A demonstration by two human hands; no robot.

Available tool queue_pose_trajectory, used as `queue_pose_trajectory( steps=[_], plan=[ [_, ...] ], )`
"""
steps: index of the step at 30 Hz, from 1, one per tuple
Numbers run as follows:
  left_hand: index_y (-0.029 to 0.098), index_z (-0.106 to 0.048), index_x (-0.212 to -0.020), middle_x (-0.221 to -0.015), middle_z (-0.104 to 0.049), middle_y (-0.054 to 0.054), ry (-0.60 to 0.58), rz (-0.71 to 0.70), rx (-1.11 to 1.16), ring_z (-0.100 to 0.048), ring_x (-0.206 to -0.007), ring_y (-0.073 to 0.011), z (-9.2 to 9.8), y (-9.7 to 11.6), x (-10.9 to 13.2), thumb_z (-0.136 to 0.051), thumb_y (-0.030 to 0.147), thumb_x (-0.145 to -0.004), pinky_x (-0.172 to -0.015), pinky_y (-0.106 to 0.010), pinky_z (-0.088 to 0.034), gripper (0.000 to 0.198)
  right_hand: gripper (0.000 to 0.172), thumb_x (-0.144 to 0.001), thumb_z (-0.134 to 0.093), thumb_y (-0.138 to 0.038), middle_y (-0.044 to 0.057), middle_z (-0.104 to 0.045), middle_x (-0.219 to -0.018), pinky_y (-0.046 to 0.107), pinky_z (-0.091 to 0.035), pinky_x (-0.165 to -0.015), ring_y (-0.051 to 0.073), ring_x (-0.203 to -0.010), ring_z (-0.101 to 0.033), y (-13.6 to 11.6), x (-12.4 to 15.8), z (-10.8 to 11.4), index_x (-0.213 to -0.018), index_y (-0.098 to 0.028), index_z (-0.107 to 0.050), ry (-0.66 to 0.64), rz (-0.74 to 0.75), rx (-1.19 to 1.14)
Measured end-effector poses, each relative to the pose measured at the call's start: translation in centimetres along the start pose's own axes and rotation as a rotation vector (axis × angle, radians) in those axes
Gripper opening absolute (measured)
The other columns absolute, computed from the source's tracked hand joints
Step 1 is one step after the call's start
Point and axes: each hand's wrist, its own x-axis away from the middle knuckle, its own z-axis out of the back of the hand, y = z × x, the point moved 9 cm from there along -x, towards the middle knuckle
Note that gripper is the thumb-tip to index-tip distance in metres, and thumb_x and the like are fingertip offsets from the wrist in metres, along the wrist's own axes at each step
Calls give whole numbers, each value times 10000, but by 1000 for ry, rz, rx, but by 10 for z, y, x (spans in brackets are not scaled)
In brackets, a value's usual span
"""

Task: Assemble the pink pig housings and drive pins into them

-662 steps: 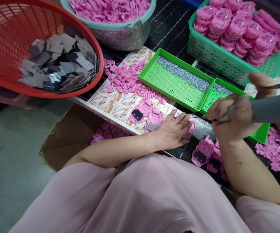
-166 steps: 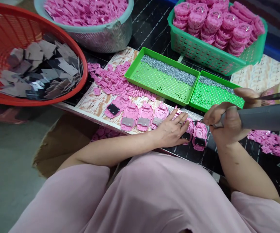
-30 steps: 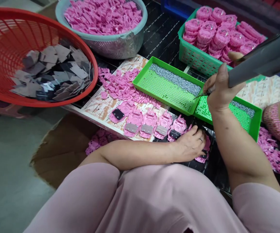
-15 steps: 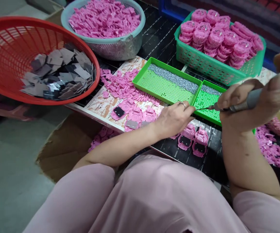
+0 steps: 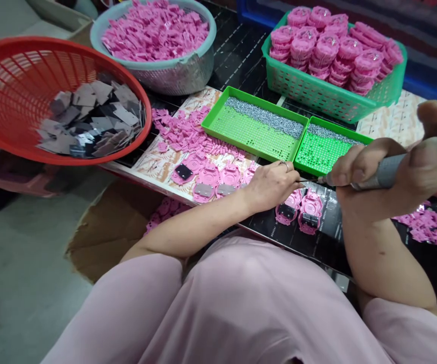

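Note:
My right hand is wrapped round a grey electric screwdriver, held nearly level with its thin bit pointing left. The bit reaches the fingertips of my left hand, which wears a ring. Those fingers are pressed together; what they pinch, if anything, is hidden. Under and beside the left hand lies a row of pink plastic housings. Two with black plates, one of them a pink housing, lie to its right. Others bear grey plates, such as a pink housing on the left.
Behind my hands, a larger green tray and a smaller green tray contain tiny metal screws. A red basket has flat metal plates. A blue-grey basin and a green basket hold pink parts. Loose pink pieces lie nearby.
The view has shifted slightly. Relative to the green trays, both hands and the screwdriver bit have come a little nearer to my body; the bit now crosses the small tray's near edge.

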Motion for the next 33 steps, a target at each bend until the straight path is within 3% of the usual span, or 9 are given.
queue_pose_trajectory(
  steps=[7, 10, 15, 17, 19, 21, 24, 27, 33],
  plan=[
    [153, -706, -847, -822, -676, -56, -169, -58, -41, -647, -813, -176, -16, 18, -1, -579, 351, -941, -680, -270, -479, 254, 342, -792, -619, -532, -103, -350, -454, 299, -327, -334, 129, -300, -340, 9, 15, 5, -1052, -325, -539, 23, -22, 86],
    [171, -725, -853, -798, -685, -43, -235, -66, -45, -650, -765, -163, -16, 16, -4, -569, 337, -950, -628, -255, -455, 248, 297, -790, -644, -477, -104, -372, -485, 303, -339, -344, 130, -312, -372, 17, 20, 17, -1022, -337, -522, 30, -34, 116],
    [153, -729, -906, -762, -659, -39, -94, 89, -85, -611, -699, -125, 7, -48, -24, -469, 350, -997, -663, -261, -463, 339, 228, -835, -604, -343, -109, -411, -454, 269, -335, -322, 117, -298, -387, 15, 22, 40, -1055, -323, -546, 68, 35, 123],
    [156, -729, -918, -826, -666, -48, -21, 146, -124, -620, -790, -149, 15, -75, -31, -485, 327, -980, -721, -293, -477, 305, 261, -848, -586, -344, -111, -406, -441, 261, -329, -323, 109, -288, -368, 15, 23, 47, -1106, -320, -549, 92, 32, 148],
    [173, -728, -972, -993, -676, -77, 20, 152, -162, -612, -966, -210, 19, -81, -34, -525, 290, -949, -799, -353, -480, 236, 276, -848, -592, -360, -111, -400, -440, 260, -330, -326, 109, -295, -374, 17, 24, 50, -1120, -324, -556, 95, 16, 165],
    [194, -715, -1038, -1173, -649, -83, -1, 90, -178, -563, -1118, -262, 15, -62, -31, -532, 244, -933, -860, -416, -467, 217, 243, -846, -602, -373, -112, -398, -439, 265, -337, -327, 114, -301, -382, 22, 26, 52, -1082, -328, -565, 87, -8, 161],
    [191, -723, -1008, -1202, -657, -86, -130, -133, -115, -566, -1138, -258, -4, -1, -14, -495, 222, -954, -883, -421, -462, 236, 194, -854, -603, -377, -106, -408, -447, 284, -354, -332, 128, -314, -397, 28, 28, 57, -1037, -328, -564, 117, -30, 162],
    [184, -697, -1124, -1302, -609, -136, -232, -323, -20, -541, -1214, -288, -24, 49, 12, -539, 427, -947, -975, -447, -438, 339, 165, -852, -620, -364, -104, -421, -473, 289, -367, -339, 125, -322, -402, 32, 30, 58, -1004, -330, -565, 125, -21, 162],
    [184, -587, -1298, -1455, -481, -153, -294, -346, -51, -409, -1378, -309, -48, 61, 34, -489, 577, -933, -1116, -542, -321, 546, 149, -804, -689, -378, -97, -416, -467, 276, -322, -313, 114, -311, -403, 47, 31, 47, -869, -303, -578, 26, -42, 95]
  ],
)
